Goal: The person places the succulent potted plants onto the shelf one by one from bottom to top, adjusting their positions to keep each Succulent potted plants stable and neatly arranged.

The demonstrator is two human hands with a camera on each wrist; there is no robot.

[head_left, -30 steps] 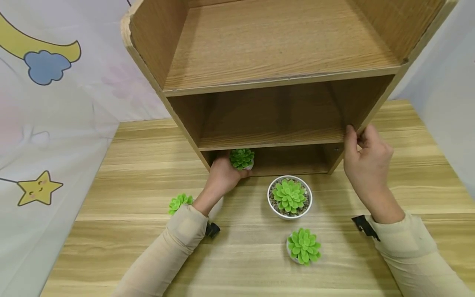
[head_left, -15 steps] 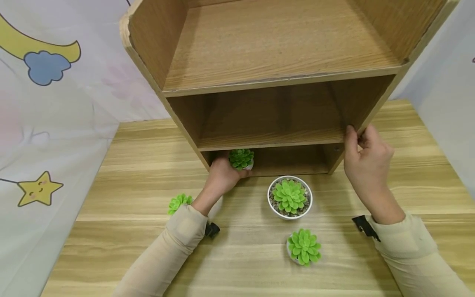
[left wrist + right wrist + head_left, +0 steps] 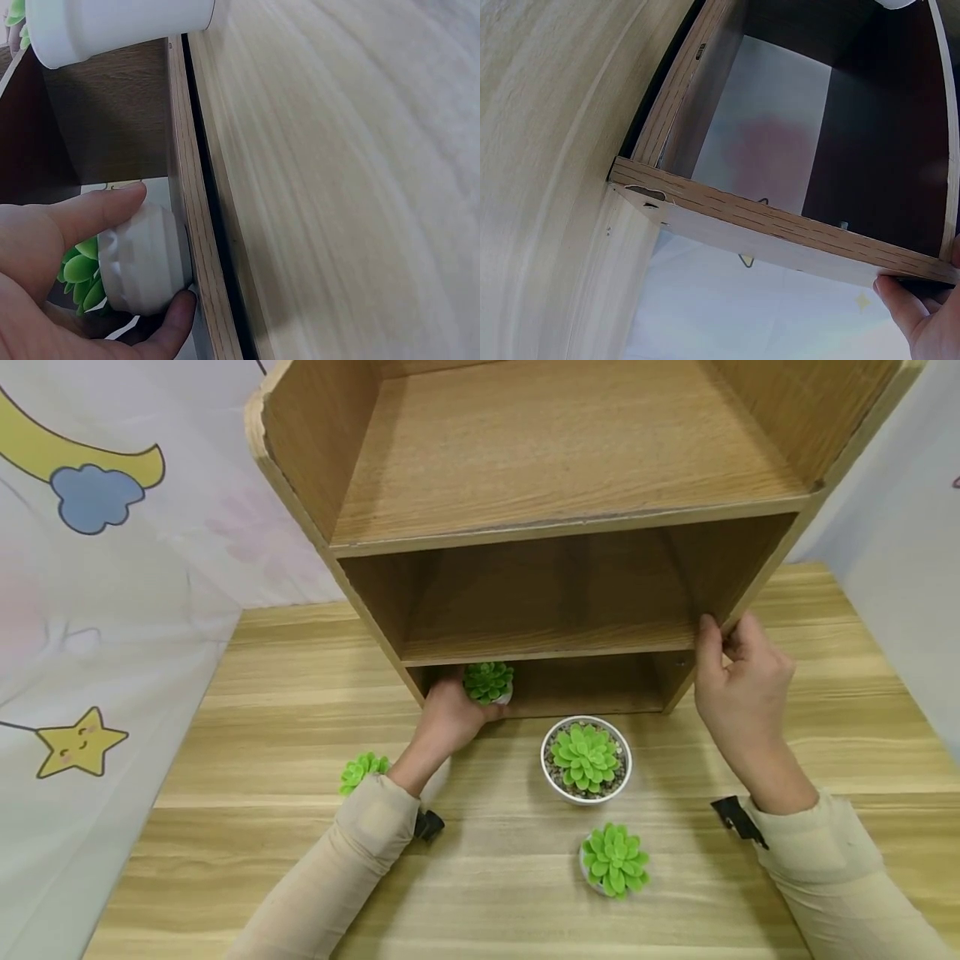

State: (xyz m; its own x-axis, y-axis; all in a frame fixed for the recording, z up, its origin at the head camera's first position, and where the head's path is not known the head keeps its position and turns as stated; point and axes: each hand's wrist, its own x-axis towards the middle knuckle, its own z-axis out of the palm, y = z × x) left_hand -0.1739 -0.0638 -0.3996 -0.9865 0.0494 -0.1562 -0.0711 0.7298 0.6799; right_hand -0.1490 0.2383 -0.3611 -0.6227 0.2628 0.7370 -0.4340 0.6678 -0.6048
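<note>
In the head view my left hand [image 3: 452, 714] reaches into the left end of the bottom compartment of a wooden shelf [image 3: 577, 522]. Its thumb and fingers grip the white pot of a small green succulent [image 3: 488, 682]. The left wrist view shows that ridged white pot [image 3: 146, 259] at the compartment's floor board, with thumb and fingers around it. My right hand [image 3: 746, 697] pinches the front edge of the shelf's right side panel, near the middle board. In the right wrist view only some fingers [image 3: 900, 300] show at that panel edge.
A larger potted succulent [image 3: 585, 758] stands on the wooden table [image 3: 247, 710] before the shelf. Nearer lies a smaller succulent [image 3: 615, 860]. Another succulent [image 3: 363, 772] is partly hidden by the left forearm. A patterned cloth [image 3: 150, 593] hangs behind and left.
</note>
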